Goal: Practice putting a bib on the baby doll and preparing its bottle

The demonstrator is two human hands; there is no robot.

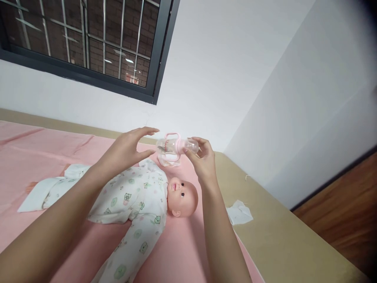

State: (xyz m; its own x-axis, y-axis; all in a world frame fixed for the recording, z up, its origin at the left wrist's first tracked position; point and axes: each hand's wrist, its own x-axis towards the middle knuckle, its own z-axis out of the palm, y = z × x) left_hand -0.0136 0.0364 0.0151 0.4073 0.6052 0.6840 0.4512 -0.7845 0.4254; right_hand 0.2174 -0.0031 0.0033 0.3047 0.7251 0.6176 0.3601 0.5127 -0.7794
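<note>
A clear baby bottle [166,146] with a pink collar and pink handles is held sideways in the air, its capped end to the right. My right hand [203,157] grips it around that capped end. Left of the bottle's base, my left hand [129,147] has its thumb and fingers apart, with a gap between them and nothing held. Below both hands a baby doll [182,196] lies on its back, head to the right, in a white outfit with green bear prints. My left forearm hides part of the doll's body and legs.
A pink sheet [173,247] lies under the doll on a tan surface [273,232]. A crumpled white tissue or cloth [240,212] rests right of the sheet. White walls and a dark-framed barred window [153,70] stand behind.
</note>
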